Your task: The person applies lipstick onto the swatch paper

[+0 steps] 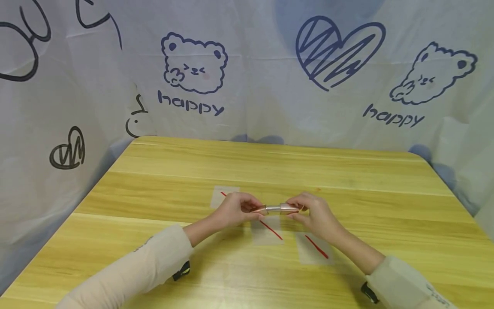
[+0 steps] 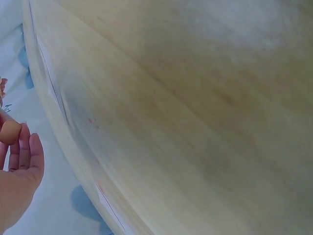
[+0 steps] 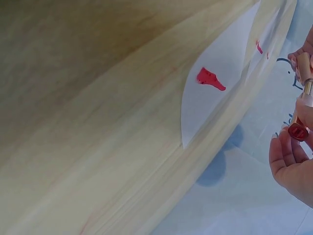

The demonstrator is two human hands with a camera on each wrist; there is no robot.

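A rose-gold lipstick (image 1: 288, 207) is held level between both hands over the middle of the table. My left hand (image 1: 234, 209) pinches its cap (image 1: 260, 210) between thumb and fingers; the cap's rounded end shows in the left wrist view. On the other side, my right hand (image 1: 318, 216) grips the lipstick's base, whose dark red end (image 3: 298, 131) faces the right wrist camera. A silver middle section shows between cap and base. Below the hands lies a paper square (image 1: 259, 237) with a red stroke (image 1: 275, 231).
Another paper square (image 1: 218, 201) with a red stroke lies at the left, partly behind the left hand. A third square (image 1: 308, 253), also marked red, lies at the right near the right forearm. The wooden table (image 1: 231, 279) has rounded far corners. Behind it hangs a white cloth (image 1: 262, 98) with drawings.
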